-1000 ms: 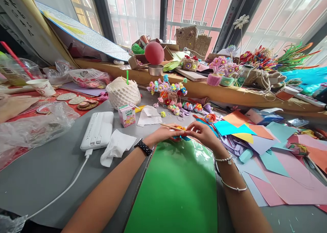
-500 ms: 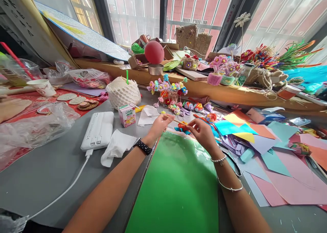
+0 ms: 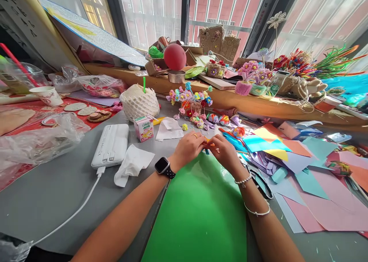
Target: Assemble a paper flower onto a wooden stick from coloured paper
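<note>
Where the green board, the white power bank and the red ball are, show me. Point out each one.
Green board (image 3: 198, 212): head view, bare surface of its near half.
White power bank (image 3: 110, 145): head view, middle of its top face.
Red ball (image 3: 174, 57): head view, middle of its front side.

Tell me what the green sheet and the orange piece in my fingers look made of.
Green sheet: probably smooth, glossy plastic, given its bright reflections. Orange piece: perhaps paper, going by its thin, strip-like look; mostly hidden, so finish stays unclear.
</note>
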A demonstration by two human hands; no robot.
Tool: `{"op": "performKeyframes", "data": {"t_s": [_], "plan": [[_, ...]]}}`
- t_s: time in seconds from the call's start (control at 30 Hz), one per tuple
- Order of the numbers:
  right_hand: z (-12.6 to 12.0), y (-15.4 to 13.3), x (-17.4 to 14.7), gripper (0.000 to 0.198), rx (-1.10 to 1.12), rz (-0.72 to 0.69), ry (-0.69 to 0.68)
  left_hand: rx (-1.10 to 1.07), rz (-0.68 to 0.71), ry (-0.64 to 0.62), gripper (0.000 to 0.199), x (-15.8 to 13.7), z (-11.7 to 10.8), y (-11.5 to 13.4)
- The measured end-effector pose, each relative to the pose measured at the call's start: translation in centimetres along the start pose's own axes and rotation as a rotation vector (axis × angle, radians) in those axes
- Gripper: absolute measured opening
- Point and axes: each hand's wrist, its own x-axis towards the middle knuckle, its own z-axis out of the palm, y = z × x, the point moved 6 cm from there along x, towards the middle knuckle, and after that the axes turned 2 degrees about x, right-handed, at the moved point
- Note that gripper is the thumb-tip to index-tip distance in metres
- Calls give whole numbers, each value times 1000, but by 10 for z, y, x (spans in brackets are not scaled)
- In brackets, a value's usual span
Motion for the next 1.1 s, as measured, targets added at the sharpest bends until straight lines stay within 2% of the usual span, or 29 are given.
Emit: {"op": "performKeyframes", "data": {"t_s": [0.27, 0.67, 0.93, 1.1], "plan": [[-1, -5, -1, 14, -24, -59, -7, -47, -42, -18, 13, -1, 2, -7], [4, -3, 0, 12, -92, -49, -27, -34, -43, -85, 11, -2, 7, -6], [4, -3, 0, 9, -117, -48, -56, 67, -31, -124, 16, -1, 11, -7], [3, -5, 0, 10, -94, -38, -74, 112, -16, -98, 19, -1, 9, -7]]}}
